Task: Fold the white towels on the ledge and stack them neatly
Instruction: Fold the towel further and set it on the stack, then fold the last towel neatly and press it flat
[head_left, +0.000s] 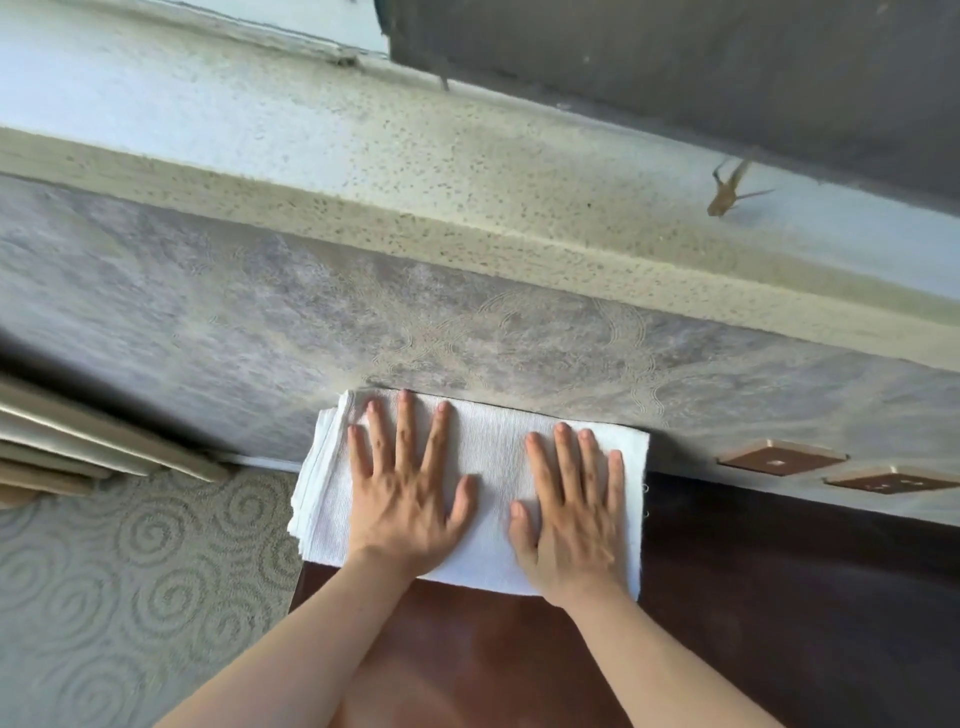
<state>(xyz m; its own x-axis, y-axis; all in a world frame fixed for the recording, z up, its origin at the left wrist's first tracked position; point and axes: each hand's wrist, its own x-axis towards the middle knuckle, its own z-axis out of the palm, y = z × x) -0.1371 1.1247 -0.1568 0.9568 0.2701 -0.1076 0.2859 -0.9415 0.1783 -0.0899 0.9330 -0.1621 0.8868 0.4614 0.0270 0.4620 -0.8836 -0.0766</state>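
Note:
A stack of folded white towels (491, 457) lies on a dark brown wooden surface (519, 649), pushed against the wall. Several layered edges show at the stack's left side. My left hand (410, 493) lies flat on the left half of the top towel, fingers spread and straight. On the right half my right hand (571, 519) presses down the same way, palm flat. Both forearms reach in from the bottom of the view.
A grey patterned wall (363, 322) rises behind the towels, with a speckled stone ledge (467, 208) above it. Two brown switch plates (779, 457) sit on the wall to the right. Swirl-patterned carpet (130, 571) lies to the left, below the surface's edge.

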